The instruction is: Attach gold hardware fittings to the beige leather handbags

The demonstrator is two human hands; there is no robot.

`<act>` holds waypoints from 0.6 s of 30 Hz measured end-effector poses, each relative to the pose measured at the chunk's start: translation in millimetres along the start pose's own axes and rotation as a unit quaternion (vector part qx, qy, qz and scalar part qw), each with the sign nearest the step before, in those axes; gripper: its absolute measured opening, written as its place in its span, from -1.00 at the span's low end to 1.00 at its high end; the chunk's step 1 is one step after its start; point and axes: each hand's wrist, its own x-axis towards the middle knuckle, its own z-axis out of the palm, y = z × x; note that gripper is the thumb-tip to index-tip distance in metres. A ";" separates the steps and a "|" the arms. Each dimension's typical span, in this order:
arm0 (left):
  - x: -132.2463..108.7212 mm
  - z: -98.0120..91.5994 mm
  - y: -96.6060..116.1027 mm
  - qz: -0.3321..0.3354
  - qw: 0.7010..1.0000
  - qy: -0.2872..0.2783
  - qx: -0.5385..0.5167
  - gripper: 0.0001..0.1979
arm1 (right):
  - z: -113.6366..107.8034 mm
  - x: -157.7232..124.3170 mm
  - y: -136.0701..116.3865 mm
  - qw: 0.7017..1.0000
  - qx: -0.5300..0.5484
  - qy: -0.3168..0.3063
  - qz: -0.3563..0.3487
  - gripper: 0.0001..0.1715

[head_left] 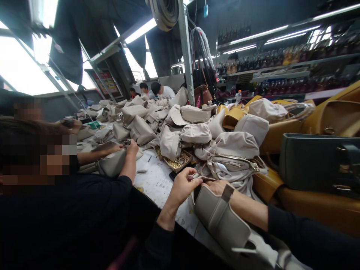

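Note:
My left hand [184, 183] is curled in a pinch on a small metal piece at the top edge of a beige handbag [222, 221] that lies across my lap side of the table. My right hand [216, 186] rests against the same bag's top, fingers folded behind its strap loop; my right forearm lies over the bag. What the right fingers hold is hidden.
A big heap of beige bags [197, 131] covers the white table [157, 180]. A tray of small gold hardware [176, 162] sits just beyond my hands. Mustard and dark green bags [317, 161] are stacked at right. A co-worker in black [70, 210] handles a bag at left.

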 end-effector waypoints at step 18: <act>-34.3 8.0 0.8 -0.001 0.998 0.008 0.055 -0.64 | 5.8 -0.6 -7.0 0.998 -0.023 0.020 -0.063 -0.78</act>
